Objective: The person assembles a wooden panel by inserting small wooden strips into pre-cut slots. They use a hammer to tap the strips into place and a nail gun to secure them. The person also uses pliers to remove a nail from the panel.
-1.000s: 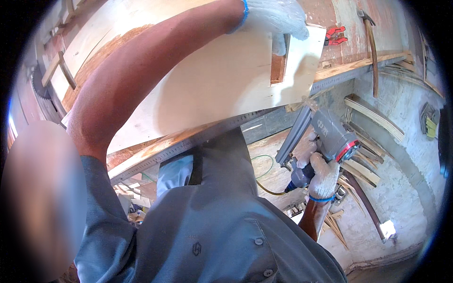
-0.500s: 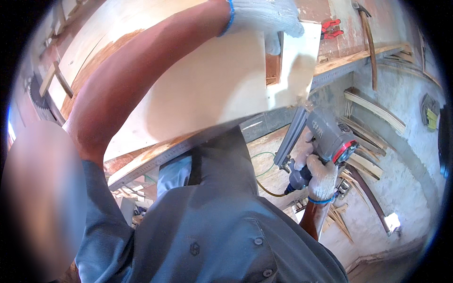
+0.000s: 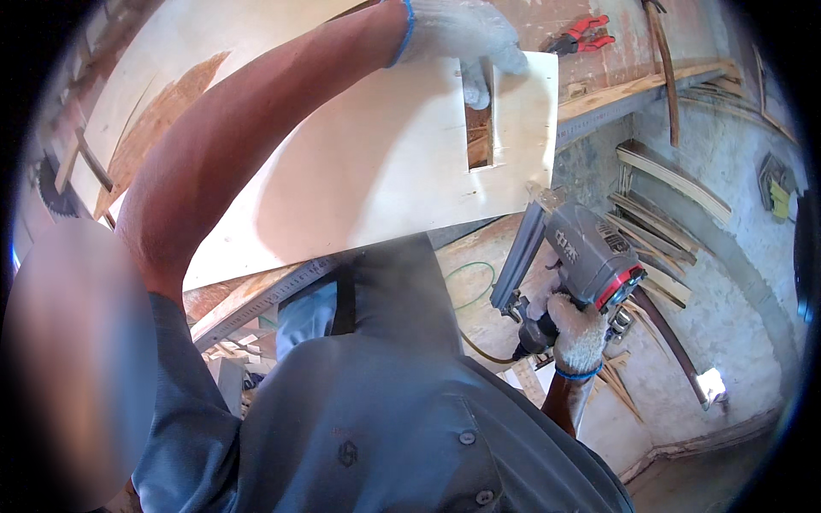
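A pale plywood panel with a narrow rectangular slot near its right end lies tilted in front of me. My left hand, in a white knitted glove, reaches across the panel and grips it at the slot, with a finger dipping into the opening. Low on the right, my gloved right hand is wrapped round the handle of a grey pneumatic nail gun with a red band. The gun's nose touches or nearly touches the panel's lower right edge; I cannot tell which. An air hose runs from its handle.
Red-handled pliers and a hammer lie beyond the panel. A wooden and metal beam passes beneath it. Wood strips are stacked at right. At far left a toothed saw blade shows beside the boards.
The panel has shifted left, together with my left hand. My right hand and the nail gun have moved slightly left and down, staying at the panel's edge.
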`<action>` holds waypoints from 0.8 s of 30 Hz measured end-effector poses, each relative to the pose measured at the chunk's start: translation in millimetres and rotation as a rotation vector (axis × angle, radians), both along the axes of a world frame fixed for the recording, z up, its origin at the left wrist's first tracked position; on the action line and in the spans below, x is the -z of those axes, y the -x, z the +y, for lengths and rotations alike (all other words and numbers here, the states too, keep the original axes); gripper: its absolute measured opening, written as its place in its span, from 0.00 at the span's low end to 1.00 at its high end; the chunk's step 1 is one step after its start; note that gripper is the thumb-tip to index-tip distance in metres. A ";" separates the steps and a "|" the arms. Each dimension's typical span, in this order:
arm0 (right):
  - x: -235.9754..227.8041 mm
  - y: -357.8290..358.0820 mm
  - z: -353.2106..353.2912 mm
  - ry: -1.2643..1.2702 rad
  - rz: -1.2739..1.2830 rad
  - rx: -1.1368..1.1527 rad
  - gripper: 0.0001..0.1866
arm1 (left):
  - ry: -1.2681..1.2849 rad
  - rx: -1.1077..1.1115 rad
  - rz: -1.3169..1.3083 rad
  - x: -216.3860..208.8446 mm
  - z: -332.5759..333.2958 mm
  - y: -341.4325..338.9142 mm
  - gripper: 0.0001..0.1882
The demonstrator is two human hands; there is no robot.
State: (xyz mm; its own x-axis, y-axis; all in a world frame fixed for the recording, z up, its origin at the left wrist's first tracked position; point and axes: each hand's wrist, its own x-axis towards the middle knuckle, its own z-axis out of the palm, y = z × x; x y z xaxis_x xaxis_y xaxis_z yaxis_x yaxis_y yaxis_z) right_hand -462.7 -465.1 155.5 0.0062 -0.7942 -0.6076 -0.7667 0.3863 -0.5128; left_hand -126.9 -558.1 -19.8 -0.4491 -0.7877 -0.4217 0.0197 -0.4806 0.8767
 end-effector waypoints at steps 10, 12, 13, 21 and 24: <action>-0.1 8.8 -5.3 -0.086 0.014 0.048 0.11 | 0.508 0.247 -0.334 -13.7 -5.0 -16.9 0.18; -4.3 8.7 -3.4 -0.046 0.087 -0.005 0.12 | 0.862 0.334 -0.585 1.5 -10.1 -5.9 0.18; -6.1 5.1 -4.2 -0.088 0.055 -0.013 0.12 | 0.672 0.266 -0.459 -2.4 -8.8 -5.5 0.17; 5.9 -32.8 -15.6 -0.211 0.068 -0.074 0.16 | 0.901 0.279 -0.515 16.1 -18.0 3.7 0.09; 8.7 -27.6 -11.8 -0.098 0.135 -0.245 0.20 | 1.241 0.169 -0.434 41.9 -22.1 0.6 0.09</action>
